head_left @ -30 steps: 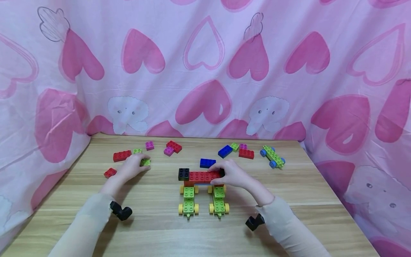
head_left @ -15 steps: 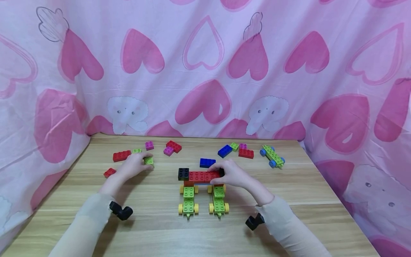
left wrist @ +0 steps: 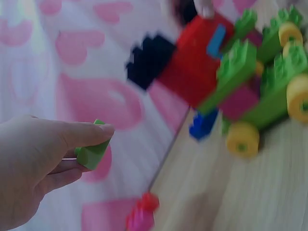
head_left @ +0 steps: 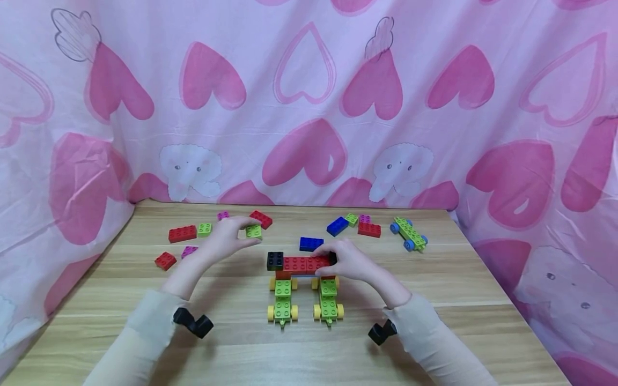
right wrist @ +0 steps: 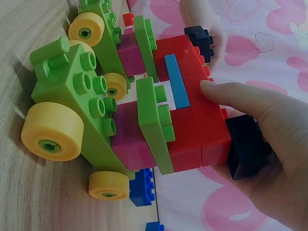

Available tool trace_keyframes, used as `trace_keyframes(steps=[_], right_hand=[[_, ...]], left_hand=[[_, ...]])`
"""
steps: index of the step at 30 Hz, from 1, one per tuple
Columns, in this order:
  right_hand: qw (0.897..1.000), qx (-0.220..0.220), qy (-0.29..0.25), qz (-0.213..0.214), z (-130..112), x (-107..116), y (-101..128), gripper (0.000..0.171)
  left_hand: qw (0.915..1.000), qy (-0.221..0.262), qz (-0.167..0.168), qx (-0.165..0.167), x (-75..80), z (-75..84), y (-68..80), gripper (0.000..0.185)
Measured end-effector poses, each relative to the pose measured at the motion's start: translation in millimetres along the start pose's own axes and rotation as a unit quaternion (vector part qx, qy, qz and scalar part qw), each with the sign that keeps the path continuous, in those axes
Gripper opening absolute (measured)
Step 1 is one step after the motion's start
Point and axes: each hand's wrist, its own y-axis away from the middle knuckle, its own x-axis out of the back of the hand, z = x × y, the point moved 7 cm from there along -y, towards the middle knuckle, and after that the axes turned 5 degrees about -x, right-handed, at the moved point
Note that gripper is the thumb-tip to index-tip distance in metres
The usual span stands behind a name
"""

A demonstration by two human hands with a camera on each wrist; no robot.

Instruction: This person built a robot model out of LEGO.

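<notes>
My left hand pinches a small lime green brick between thumb and fingers, raised above the table left of the block build. In the left wrist view that green brick shows edge-on. My right hand grips the right end of the red brick beam, thumb on the front side near a black brick. Another black brick caps the beam's left end. Under the beam stand two green wheeled bases with yellow wheels; purple bricks sit between base and beam.
A blue brick lies just behind the build. Red bricks, a green brick and purple bricks lie to the left. At the back right are more bricks and a green car base with blue wheels.
My left hand has lifted the green brick off the table and carried it right toward the build, uncovering a purple brick and a green brick. The right hand stays in place on the beam.
</notes>
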Motion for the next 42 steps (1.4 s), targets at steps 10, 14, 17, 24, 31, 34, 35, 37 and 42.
trace_keyframes(steps=[10, 14, 17, 24, 31, 34, 35, 37, 42], right_hand=[[1.0, 0.002, -0.002, 0.002, 1, 0, 0, 0.033], [1.0, 0.004, -0.006, 0.003, 2, 0, 0, 0.033], [1.0, 0.006, -0.006, 0.003, 2, 0, 0, 0.033], [1.0, 0.012, -0.005, 0.008, 0, 0, 0, 0.034], [1.0, 0.017, -0.009, 0.008, 0, 0, 0, 0.034], [1.0, 0.017, -0.01, 0.007, 1, 0, 0, 0.034], [1.0, 0.017, -0.011, 0.006, 1, 0, 0, 0.034], [1.0, 0.016, -0.013, 0.006, 1, 0, 0, 0.034], [1.0, 0.014, -0.015, 0.004, 1, -1, 0, 0.034]], left_hand=[[0.9953, 0.008, 0.005, -0.096, -9.7, 64.0, -3.6, 0.043], [0.9934, 0.024, -0.008, -0.112, -18.6, 76.3, -3.5, 0.042], [0.9925, 0.033, -0.018, -0.116, -26.5, 80.3, -4.0, 0.041], [0.9906, 0.035, -0.022, -0.13, -38.8, 87.8, -2.6, 0.04], [0.9916, 0.042, -0.043, -0.115, -47.6, 91.0, 0.7, 0.041], [0.9908, 0.048, -0.047, -0.117, -50.0, 91.9, 1.1, 0.041], [0.9906, 0.05, -0.048, -0.118, -50.7, 92.2, 1.1, 0.04], [0.9905, 0.052, -0.053, -0.115, -52.4, 91.9, 1.3, 0.04], [0.9911, 0.053, -0.062, -0.105, -56.3, 90.0, 0.9, 0.039]])
